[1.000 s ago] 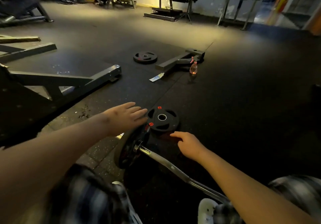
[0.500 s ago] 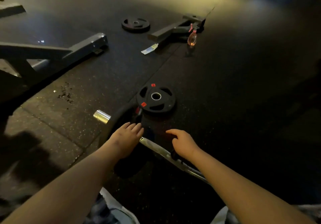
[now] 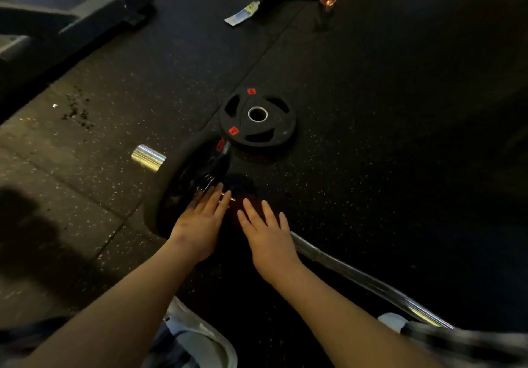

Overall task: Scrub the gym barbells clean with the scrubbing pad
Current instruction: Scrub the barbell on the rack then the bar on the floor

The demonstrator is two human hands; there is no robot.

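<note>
Barbell [image 3: 357, 275] shaft passes under left grip [image 3: 200, 225] and right grip [image 3: 267, 239]; both flat-fingered, holding nothing, beside mounted plate [image 3: 177, 187].

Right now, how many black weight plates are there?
2. One plate lies flat on the dark floor; another plate stands on the chrome barbell beside the left hand. More may be hidden.

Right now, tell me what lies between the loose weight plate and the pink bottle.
Only bare rubber floor, per the head view; the small tube lies off to one side.
</note>
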